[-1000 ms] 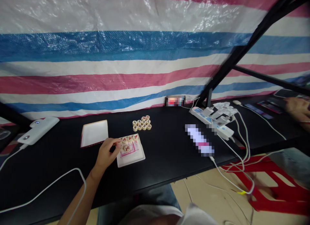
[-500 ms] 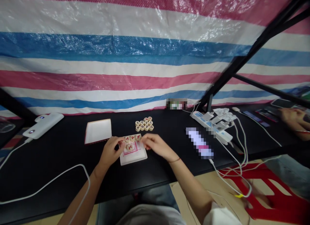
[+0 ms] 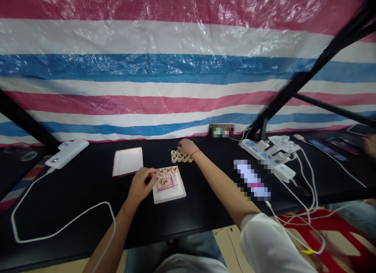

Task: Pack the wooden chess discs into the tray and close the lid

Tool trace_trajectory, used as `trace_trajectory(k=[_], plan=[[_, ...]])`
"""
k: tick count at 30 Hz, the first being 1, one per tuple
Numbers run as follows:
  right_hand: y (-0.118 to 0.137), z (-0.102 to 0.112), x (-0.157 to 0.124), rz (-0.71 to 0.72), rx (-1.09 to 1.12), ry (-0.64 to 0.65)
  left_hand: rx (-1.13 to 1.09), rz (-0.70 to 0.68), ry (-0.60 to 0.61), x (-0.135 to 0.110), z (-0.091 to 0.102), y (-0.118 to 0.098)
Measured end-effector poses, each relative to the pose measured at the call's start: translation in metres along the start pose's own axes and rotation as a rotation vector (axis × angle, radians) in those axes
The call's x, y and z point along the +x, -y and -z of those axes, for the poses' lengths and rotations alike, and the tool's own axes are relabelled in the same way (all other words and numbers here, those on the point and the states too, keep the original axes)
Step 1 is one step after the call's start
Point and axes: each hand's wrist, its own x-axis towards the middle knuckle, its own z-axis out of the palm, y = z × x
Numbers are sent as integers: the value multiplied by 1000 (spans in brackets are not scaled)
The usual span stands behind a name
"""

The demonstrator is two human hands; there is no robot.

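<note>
A white tray-like box (image 3: pixel 169 196) with pink-red markings holds a row of round wooden xiangqi pieces with red characters. A single piece (image 3: pixel 165 182) lies in front of that row. My left hand (image 3: pixel 142 185) is at the box's left side, thumb and forefinger pinched on a red-marked piece at the row's left end. Farther back on the table stands a group of xiangqi pieces (image 3: pixel 179 158) with dark characters. My right hand (image 3: pixel 188 147) reaches over the back of this group, fingers curled down. Its fingertips, and whatever lies under them, are hidden.
An open box lid (image 3: pixel 128 161) lies left of the pieces. A white device (image 3: pixel 67 152) with a cable sits at the far left. To the right are a blurred phone (image 3: pixel 252 179), a power strip (image 3: pixel 267 160) with plugs and cables, and a red stool (image 3: pixel 340 241) below.
My right hand has moved from the box's right edge away to the back of the dark-marked group. My left hand stays at the box's left side. The view has shifted slightly.
</note>
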Motion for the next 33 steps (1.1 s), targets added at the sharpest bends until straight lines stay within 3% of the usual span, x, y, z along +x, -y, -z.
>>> trace_trajectory(k=[9,18,25,29,33], plan=[[1,19,12,0,-45,183,-15,2,22,0,-1,1],[-2,19,12,34,-95,121,-24,21,37,0,-1,3],[-8,21,10,77,-136,159,-17,0,16,2,0,4],[-5,16,13,95,-150,128,-2,-9,-18,1,1,-7],[-6,9,16,103,-149,89,23,14,-8,-25,-7,-34]])
